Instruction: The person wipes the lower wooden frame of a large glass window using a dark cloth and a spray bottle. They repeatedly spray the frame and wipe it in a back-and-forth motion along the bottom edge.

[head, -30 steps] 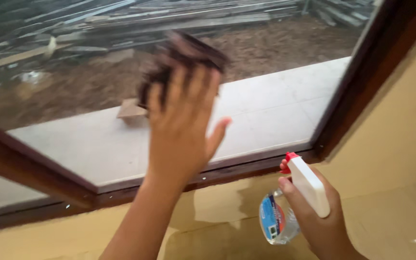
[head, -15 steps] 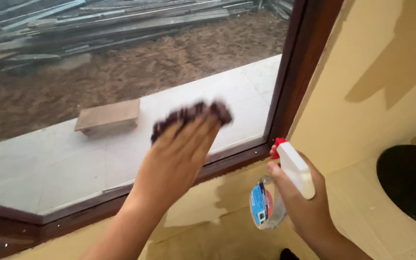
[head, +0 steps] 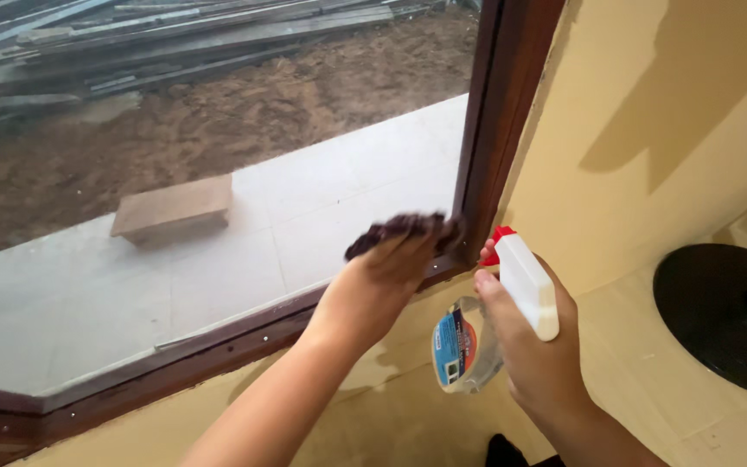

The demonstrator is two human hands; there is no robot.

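Observation:
My left hand [head: 373, 285] presses a dark maroon cloth [head: 404, 230] flat against the window glass [head: 218, 130], at the pane's lower right corner beside the dark wooden frame [head: 494, 112]. My right hand [head: 533, 346] grips a clear spray bottle [head: 460, 346] with a white trigger head [head: 527, 290] and a red nozzle, held just below and right of the cloth. The bottle is tilted, nozzle up toward the frame.
Outside the glass lie a pale tiled ledge [head: 131, 277], a small wooden block [head: 170, 207], bare soil and stacked planks [head: 175, 39]. The yellow wall [head: 650, 130] runs to the right. A round black object [head: 724, 316] rests on the tiled floor at the right.
My left hand has swept the cloth down and to the right across the glass into the lower right corner. The right hand kept hold of the bottle. The view shifted right.

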